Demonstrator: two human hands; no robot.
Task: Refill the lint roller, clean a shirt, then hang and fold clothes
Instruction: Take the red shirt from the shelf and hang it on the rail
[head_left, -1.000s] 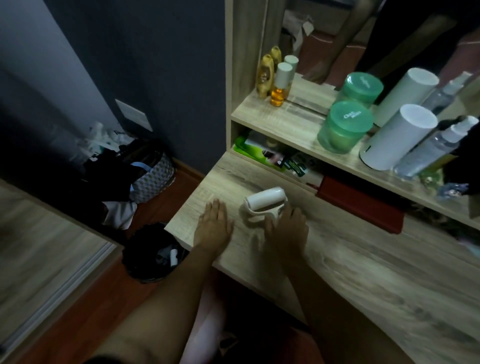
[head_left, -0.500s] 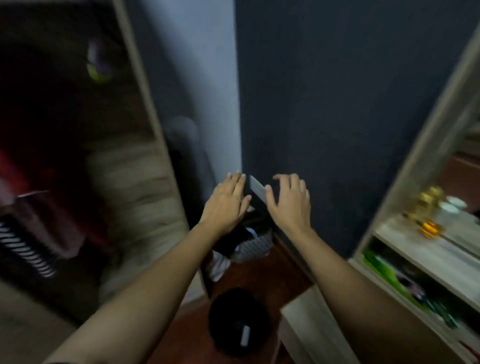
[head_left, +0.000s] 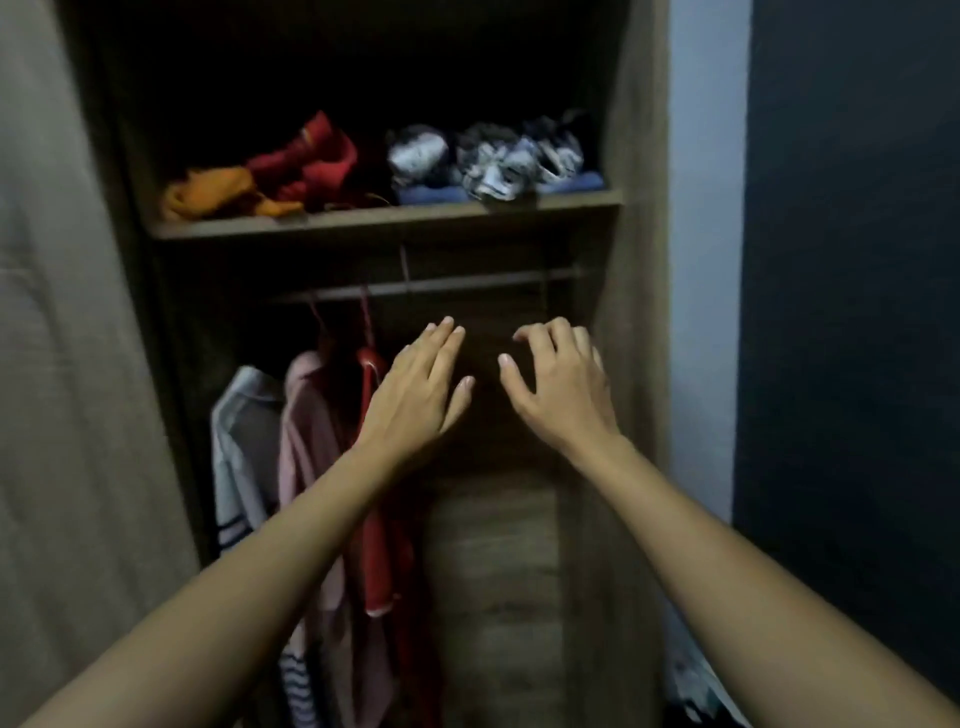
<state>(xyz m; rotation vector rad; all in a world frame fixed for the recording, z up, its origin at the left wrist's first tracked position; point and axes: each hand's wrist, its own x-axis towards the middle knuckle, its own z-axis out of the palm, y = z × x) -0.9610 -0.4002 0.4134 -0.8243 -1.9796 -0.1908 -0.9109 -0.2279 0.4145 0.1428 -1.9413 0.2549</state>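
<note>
As the left hand (head_left: 415, 400) and right hand (head_left: 563, 395) hover empty, fingers loose, hung shirts (head_left: 306, 431) just left

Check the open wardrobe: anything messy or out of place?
Clothes on the upper shelf lie in crumpled heaps, unfolded: orange and red pieces at left, black-and-white ones at right. The hanging shirts look orderly.

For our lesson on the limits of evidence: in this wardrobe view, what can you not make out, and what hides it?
Head view: the space behind the folded clothes on the shelf is lost in darkness.
Head view: lower ends of the hanging garments are covered by the left forearm and cut off by the bottom edge.
Head view: prints on the black-and-white clothes are blurred.
</note>
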